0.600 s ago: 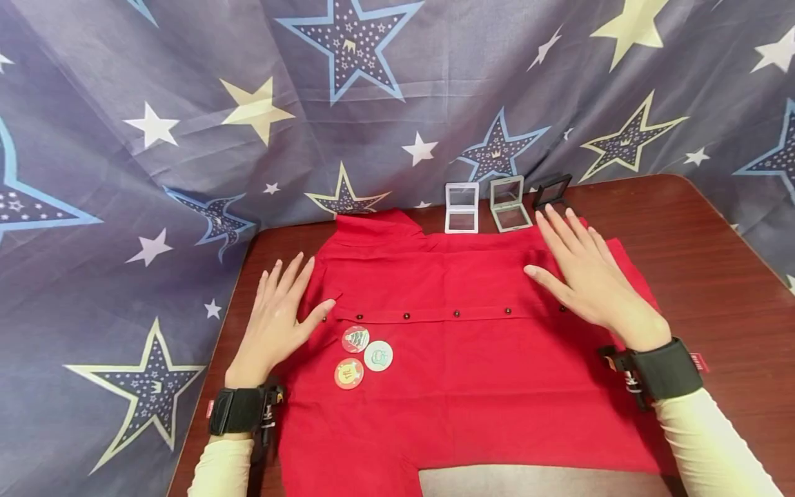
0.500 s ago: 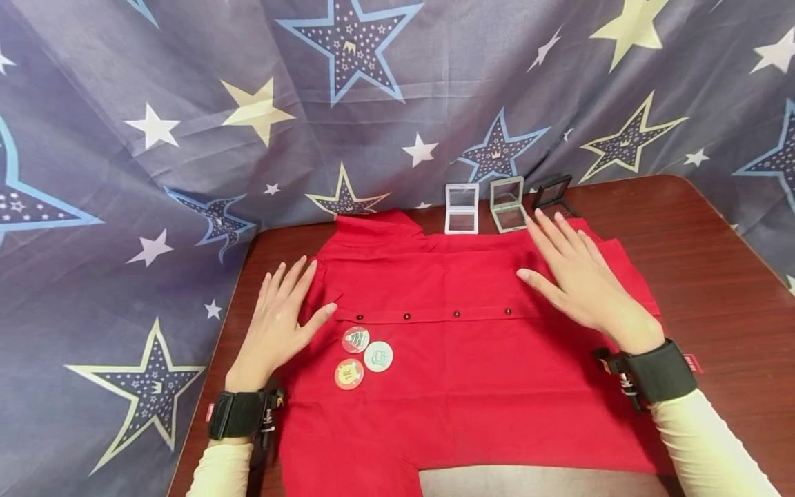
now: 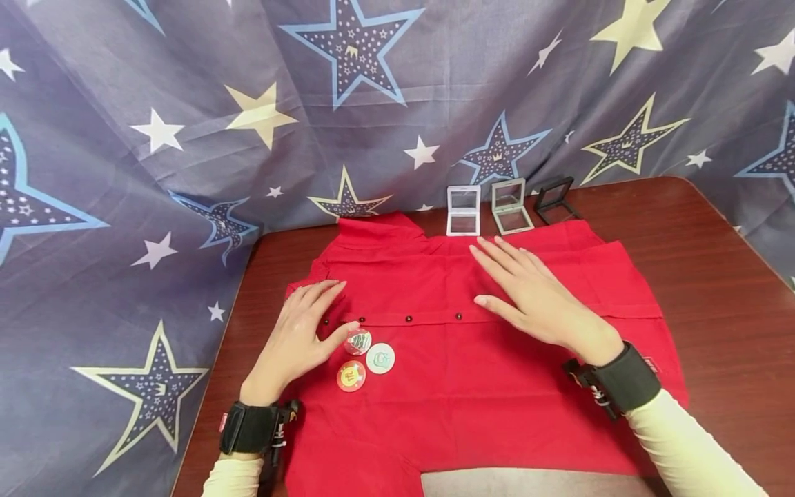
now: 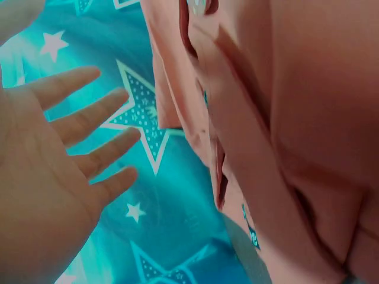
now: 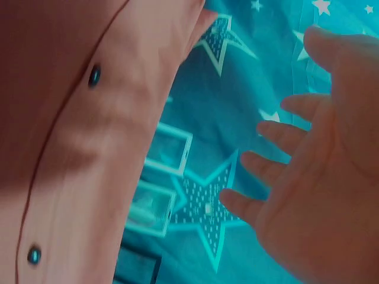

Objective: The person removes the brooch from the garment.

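The shirt (image 3: 497, 376) is red with dark buttons (image 3: 409, 318), the backdrop (image 3: 211, 62) grey-blue with white, yellow and blue-edged stars (image 3: 261, 116).

- Left sleeve (image 3: 232, 478): pale cream cloth, long and close-fitting, with small wrinkles.
- Right sleeve (image 3: 689, 442): the same cream cloth, lightly creased along the forearm.
- Left strap (image 3: 248, 428): a wide black band round the wrist — one flap lapped over another.
- Left tag (image 3: 223, 422): small and red, at the strap's outer edge.
- Right strap (image 3: 627, 381): also wide and black, with a small red tag (image 3: 651, 364) — its pale marks too small to read.
- Left hand (image 3: 298, 345) and right hand (image 3: 537, 300): bare.
- Thumb side of each strap: a small dark mount (image 3: 277, 435) with silvery metal bits.
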`<state>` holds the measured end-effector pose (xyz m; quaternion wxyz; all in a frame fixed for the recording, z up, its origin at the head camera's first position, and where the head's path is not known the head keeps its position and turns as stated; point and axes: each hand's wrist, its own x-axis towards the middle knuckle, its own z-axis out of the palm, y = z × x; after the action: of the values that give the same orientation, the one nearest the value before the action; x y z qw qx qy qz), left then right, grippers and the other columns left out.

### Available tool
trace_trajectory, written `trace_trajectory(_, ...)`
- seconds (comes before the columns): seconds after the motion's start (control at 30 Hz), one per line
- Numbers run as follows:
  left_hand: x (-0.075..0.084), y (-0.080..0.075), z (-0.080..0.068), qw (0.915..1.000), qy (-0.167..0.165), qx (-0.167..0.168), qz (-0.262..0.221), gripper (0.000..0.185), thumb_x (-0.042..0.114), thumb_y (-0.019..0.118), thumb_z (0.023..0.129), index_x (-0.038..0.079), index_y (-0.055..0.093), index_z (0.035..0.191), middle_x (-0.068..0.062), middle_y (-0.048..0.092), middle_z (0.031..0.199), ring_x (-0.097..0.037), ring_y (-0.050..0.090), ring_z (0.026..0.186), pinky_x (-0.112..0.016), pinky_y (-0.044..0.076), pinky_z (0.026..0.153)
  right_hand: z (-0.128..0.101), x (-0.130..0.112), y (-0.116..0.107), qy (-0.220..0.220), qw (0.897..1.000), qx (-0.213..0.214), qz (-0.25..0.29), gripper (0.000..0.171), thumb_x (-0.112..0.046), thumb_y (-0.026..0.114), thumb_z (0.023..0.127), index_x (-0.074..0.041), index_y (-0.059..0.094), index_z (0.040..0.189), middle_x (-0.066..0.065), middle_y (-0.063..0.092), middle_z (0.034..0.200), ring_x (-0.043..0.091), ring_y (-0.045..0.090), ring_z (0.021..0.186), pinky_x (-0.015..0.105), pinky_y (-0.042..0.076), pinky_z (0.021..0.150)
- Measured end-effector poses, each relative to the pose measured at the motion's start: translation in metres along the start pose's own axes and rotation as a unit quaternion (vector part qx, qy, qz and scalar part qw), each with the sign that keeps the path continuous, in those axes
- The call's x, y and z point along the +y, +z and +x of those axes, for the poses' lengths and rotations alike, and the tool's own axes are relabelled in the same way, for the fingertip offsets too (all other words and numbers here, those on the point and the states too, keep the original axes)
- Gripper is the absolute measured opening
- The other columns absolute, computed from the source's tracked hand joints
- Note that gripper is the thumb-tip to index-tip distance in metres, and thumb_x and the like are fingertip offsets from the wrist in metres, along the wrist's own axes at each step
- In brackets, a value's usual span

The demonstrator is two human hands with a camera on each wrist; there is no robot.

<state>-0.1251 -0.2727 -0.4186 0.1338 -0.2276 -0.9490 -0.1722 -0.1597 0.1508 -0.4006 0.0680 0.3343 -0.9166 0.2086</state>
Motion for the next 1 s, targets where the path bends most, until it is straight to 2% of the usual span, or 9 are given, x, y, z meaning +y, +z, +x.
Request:
trace_trajectory(0.2, 0.009, 0.004, 0.000, 0.9993, 0.006, -0.015, -0.032, 0.071, 0.047, 0.082, 0.083, 0.021, 0.059, 0.145, -0.004, 0.056, 0.140, -0.025, 0.049, 0.126, -0.051, 0.036, 0.109, 0.013, -0.009, 0.011, -0.047, 0.998, 0.003, 0.032, 0.081, -0.043, 0.069, 0.097, -0.019, 0.028, 0.163, 0.006, 0.029, 0.167, 0.029, 0.027, 0.152, 0.056, 0.024, 0.120)
trace_trajectory(0.37, 0.011, 0.006, 0.002, 0.9978, 0.020, -0.035, -0.053, 0.059, 0.047, 0.079, 0.086, 0.022, 0.064, 0.137, 0.003, 0.059, 0.131, -0.019, 0.053, 0.117, -0.044, 0.041, 0.103, 0.024, -0.015, 0.023, -0.064, 0.996, 0.002, 0.055, 0.076, -0.043, 0.068, 0.097, -0.023, 0.033, 0.162, 0.003, 0.038, 0.161, 0.023, 0.036, 0.146, 0.052, 0.030, 0.118)
trace_trajectory(0.63, 0.015, 0.014, 0.000, 0.9928, 0.032, -0.076, -0.086, 0.042, 0.039, 0.081, 0.087, 0.019, 0.071, 0.122, 0.008, 0.063, 0.118, -0.013, 0.055, 0.110, -0.040, 0.050, 0.094, 0.035, -0.028, 0.036, -0.073, 0.995, -0.006, 0.065, 0.068, -0.033, 0.078, 0.090, -0.020, 0.051, 0.152, 0.005, 0.054, 0.146, 0.023, 0.050, 0.130, 0.050, 0.042, 0.106)
trace_trajectory(0.87, 0.018, 0.019, -0.003, 0.9915, 0.039, -0.093, -0.082, 0.035, 0.036, 0.083, 0.085, 0.019, 0.073, 0.114, 0.007, 0.065, 0.104, -0.012, 0.059, 0.093, -0.032, 0.052, 0.083, 0.042, -0.042, 0.046, -0.080, 0.994, -0.025, 0.072, 0.057, -0.031, 0.080, 0.089, -0.019, 0.062, 0.142, 0.001, 0.064, 0.133, 0.019, 0.058, 0.120, 0.044, 0.047, 0.102)
trace_trajectory(1.0, 0.020, 0.022, -0.004, 0.9908, 0.037, -0.108, -0.072, 0.031, 0.037, 0.083, 0.085, 0.019, 0.074, 0.109, 0.008, 0.065, 0.101, -0.012, 0.060, 0.092, -0.031, 0.053, 0.080, 0.046, -0.048, 0.055, -0.085, 0.992, -0.044, 0.087, 0.049, -0.028, 0.080, 0.089, -0.016, 0.069, 0.134, 0.000, 0.069, 0.122, 0.017, 0.063, 0.108, 0.040, 0.051, 0.096)
